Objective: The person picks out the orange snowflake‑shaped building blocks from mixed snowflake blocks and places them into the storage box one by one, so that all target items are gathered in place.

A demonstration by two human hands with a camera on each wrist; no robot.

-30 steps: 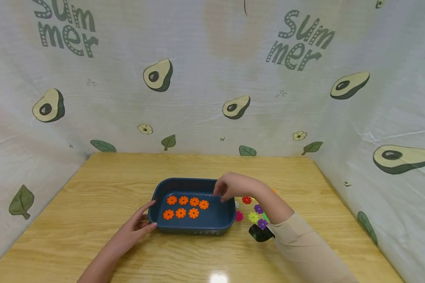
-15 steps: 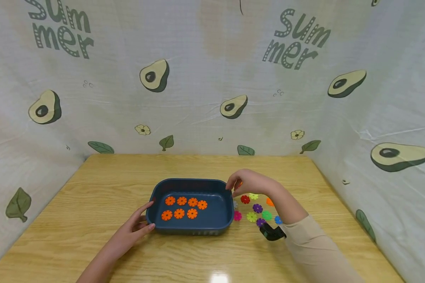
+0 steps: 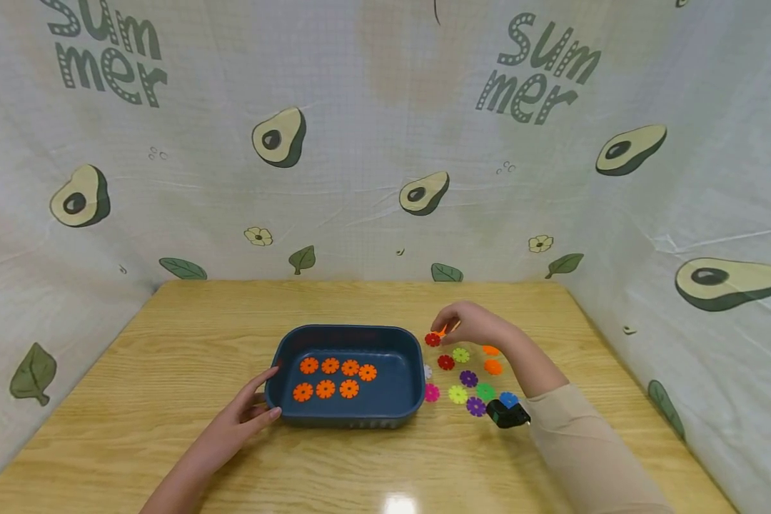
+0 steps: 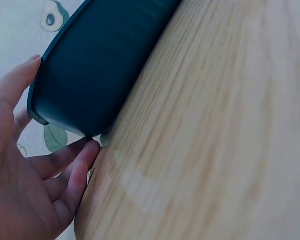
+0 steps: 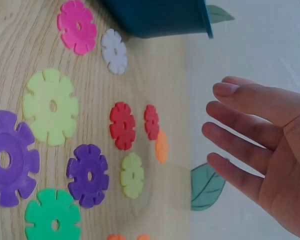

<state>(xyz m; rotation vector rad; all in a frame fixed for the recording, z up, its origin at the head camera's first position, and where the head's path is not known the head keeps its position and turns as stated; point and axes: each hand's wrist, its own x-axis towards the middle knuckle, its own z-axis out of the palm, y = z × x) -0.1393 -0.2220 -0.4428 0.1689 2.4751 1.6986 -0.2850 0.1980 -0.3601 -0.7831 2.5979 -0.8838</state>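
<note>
A dark blue rectangular tray (image 3: pixel 392 421) sits mid-table, with several orange notched plastic discs (image 3: pixel 325 389) lying flat inside. My left hand (image 3: pixel 238 417) holds the tray's left end; in the left wrist view one fingertip rests on the rim and the other fingers curl by its base. Past the tray's right rim hovers my right hand (image 3: pixel 472 325), over a red disc (image 3: pixel 432 339) and an orange disc (image 5: pixel 161 146). Seen from the right wrist, its fingers are spread and loosely bent, with nothing between them.
Right of the tray lie several loose discs: pink (image 3: pixel 431 392), white (image 5: pixel 114 51), purple (image 3: pixel 468 378), yellow-green (image 3: pixel 457 395), green (image 3: pixel 485 391), blue (image 3: pixel 508 400) and orange (image 3: pixel 492 367). A black device (image 3: pixel 507 412) is by the right wrist. A printed cloth (image 3: pixel 360 235) hangs behind the table.
My right hand has moved from above the tray's right part, across its rim, to the discs on the right. The left hand stays on the tray, and the discs inside look unchanged.
</note>
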